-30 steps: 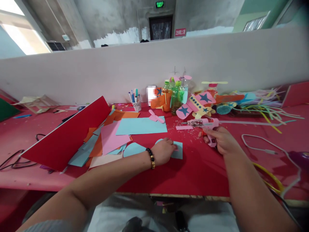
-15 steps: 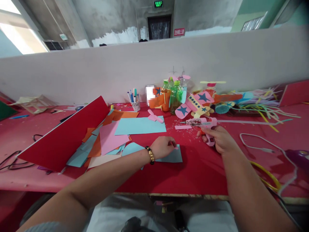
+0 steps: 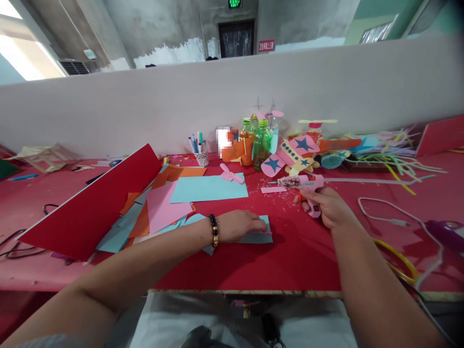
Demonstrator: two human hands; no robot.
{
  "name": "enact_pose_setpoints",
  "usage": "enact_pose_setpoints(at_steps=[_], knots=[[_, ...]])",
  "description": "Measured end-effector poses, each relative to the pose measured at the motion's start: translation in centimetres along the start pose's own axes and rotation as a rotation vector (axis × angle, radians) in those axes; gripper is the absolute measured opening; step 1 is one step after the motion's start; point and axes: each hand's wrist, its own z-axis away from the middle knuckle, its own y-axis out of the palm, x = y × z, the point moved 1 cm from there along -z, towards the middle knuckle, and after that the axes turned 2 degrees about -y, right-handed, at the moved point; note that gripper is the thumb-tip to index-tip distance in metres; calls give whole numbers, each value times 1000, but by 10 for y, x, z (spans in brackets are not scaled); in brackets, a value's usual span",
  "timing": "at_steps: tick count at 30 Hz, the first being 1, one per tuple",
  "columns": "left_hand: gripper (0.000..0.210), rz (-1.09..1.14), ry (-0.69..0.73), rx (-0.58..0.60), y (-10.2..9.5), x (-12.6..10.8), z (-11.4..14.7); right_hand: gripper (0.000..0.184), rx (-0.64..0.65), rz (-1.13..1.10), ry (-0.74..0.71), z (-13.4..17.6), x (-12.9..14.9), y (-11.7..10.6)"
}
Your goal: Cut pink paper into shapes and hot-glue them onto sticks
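Note:
My right hand (image 3: 326, 205) is wrapped round a pink glue gun (image 3: 312, 182). Its nozzle points left, and a long clear glue stick (image 3: 366, 181) runs out of its back. My left hand (image 3: 243, 225), fingers together, is down on a small light-blue paper sheet (image 3: 267, 222). A thin pink paper strip (image 3: 265, 233) shows at its fingertips, lying along the blue sheet; the hand hides the rest. Between the hands and the bottles lies another pink strip (image 3: 273, 190). A pink paper propeller (image 3: 232, 174) rests on a larger light-blue sheet (image 3: 206, 189).
Left of the sheets, a red board (image 3: 94, 203) leans over piled coloured paper. At the back stand a pen cup (image 3: 201, 157), green bottles (image 3: 260, 145) and a pink paper plane (image 3: 293, 154). A white cable (image 3: 435, 241) and purple object (image 3: 444, 232) lie on the right.
My left hand has lowered and flattened onto the small blue sheet, bringing the pink strip down against it. My right hand still holds the glue gun in about the same place.

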Motion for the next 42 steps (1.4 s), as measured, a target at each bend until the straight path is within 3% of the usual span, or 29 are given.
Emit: enact_pose_setpoints(at_steps=[3, 9, 14, 20, 24, 31, 34, 39, 42], knots=[[44, -47, 135, 32, -4, 2, -3, 23, -8, -7, 14, 0, 1, 0], [27, -81, 137, 40, 1, 2, -6, 23, 9, 2, 14, -1, -1, -1], [13, -114, -74, -27, 11, -6, -7, 22, 19, 9, 9, -2, -2, -1], [22, -105, -435, -105, 10, -8, -6, 24, 4, 11, 27, -1, -2, 0], [19, -136, -518, -123, 9, -11, -9, 24, 9, 21, 18, -1, -1, 0], [8, 110, -439, -248, 7, -14, -14, 23, 5, 24, 18, -1, 0, 0], [15, 192, -431, -319, 8, -8, -4, 22, 25, 8, -2, -1, 0, 1], [36, 73, -279, -262, 18, -8, 10, 24, 28, 35, -3, -1, -1, 1], [28, -77, -151, -189, 21, -10, 8, 25, 21, 39, 11, -1, -1, 0]])
